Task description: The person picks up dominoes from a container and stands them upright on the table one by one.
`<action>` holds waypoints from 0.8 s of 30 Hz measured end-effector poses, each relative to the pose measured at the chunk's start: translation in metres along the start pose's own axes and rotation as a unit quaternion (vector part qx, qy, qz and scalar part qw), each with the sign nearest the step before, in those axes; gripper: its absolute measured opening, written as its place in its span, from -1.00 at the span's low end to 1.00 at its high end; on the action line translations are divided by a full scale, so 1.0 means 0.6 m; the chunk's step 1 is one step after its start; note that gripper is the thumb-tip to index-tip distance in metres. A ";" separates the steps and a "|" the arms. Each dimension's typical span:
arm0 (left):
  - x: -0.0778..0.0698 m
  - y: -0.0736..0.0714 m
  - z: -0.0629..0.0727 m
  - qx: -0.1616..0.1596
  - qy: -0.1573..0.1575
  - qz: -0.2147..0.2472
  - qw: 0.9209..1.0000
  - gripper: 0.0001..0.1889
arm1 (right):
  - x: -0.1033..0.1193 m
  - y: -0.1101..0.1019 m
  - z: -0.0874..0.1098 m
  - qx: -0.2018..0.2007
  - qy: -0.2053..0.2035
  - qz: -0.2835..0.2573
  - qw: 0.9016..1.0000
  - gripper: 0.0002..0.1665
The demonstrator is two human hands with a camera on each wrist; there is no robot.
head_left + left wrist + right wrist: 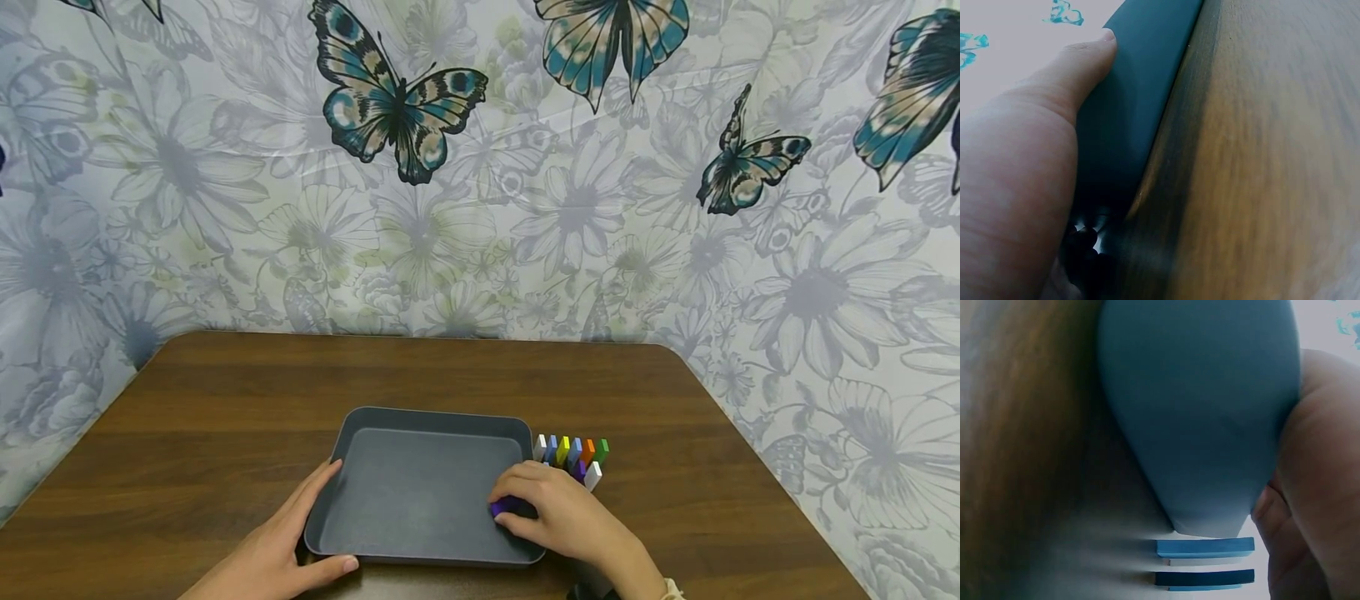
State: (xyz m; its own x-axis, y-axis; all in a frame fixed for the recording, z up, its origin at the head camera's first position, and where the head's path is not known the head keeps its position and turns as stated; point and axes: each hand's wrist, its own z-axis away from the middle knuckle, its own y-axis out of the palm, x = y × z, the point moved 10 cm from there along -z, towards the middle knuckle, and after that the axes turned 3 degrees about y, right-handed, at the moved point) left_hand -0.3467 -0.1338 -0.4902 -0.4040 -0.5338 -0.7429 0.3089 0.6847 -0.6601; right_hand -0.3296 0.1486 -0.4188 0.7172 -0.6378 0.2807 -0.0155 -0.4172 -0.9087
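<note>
A dark grey rectangular tray (420, 487) lies on the wooden table. My left hand (281, 533) touches its front left corner, straight fingers along the left side and thumb at the front wall. In the left wrist view that thumb rests against the tray wall (1138, 81). Over the tray's right side, my right hand (558, 510) pinches a small purple block (498, 507) between thumb and fingers, which hide most of it. Just past the tray's right edge, several coloured domino-like blocks (563, 451) stand upright in a group, partly behind the right hand.
The brown wooden table (675, 500) has rounded far corners. Behind it hangs a backdrop (480, 250) printed with flowers and butterflies. Upright blocks (1205, 548) show past the tray's end in the right wrist view. A dark object (581, 591) sits below the right wrist.
</note>
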 end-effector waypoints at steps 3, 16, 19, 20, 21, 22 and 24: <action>0.001 0.000 0.000 0.002 -0.002 0.001 1.000 0.12 | -0.001 0.001 0.001 -0.011 0.000 0.004 1.000 -0.85; 0.001 0.001 0.000 0.001 -0.006 -0.004 1.000 0.12 | 0.010 -0.001 0.007 -0.053 -0.022 0.003 0.998 -0.83; 0.000 0.002 0.000 0.002 -0.007 -0.003 1.000 0.12 | 0.014 -0.008 0.010 -0.070 -0.034 -0.009 0.997 -0.83; 0.000 0.001 0.000 0.000 -0.008 -0.004 1.000 0.12 | 0.015 -0.009 0.010 -0.074 -0.037 -0.013 0.996 -0.82; 0.000 0.001 0.000 -0.002 -0.008 -0.007 1.000 0.12 | 0.015 -0.011 0.010 -0.077 -0.037 -0.020 0.996 -0.82; -0.001 0.000 0.000 -0.004 -0.008 -0.008 1.000 0.12 | 0.014 -0.012 0.010 -0.078 -0.035 -0.025 0.996 -0.81; -0.001 -0.001 0.001 -0.007 -0.007 -0.012 1.000 0.12 | 0.013 -0.013 0.011 -0.081 -0.033 -0.032 0.996 -0.81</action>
State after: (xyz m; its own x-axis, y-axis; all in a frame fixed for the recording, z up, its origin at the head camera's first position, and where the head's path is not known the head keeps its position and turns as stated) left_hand -0.3463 -0.1338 -0.4893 -0.3984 -0.5576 -0.7283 0.2873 0.6782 -0.6764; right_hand -0.3194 0.1509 -0.4117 0.7651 -0.5642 0.3104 -0.0769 -0.5587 -0.8258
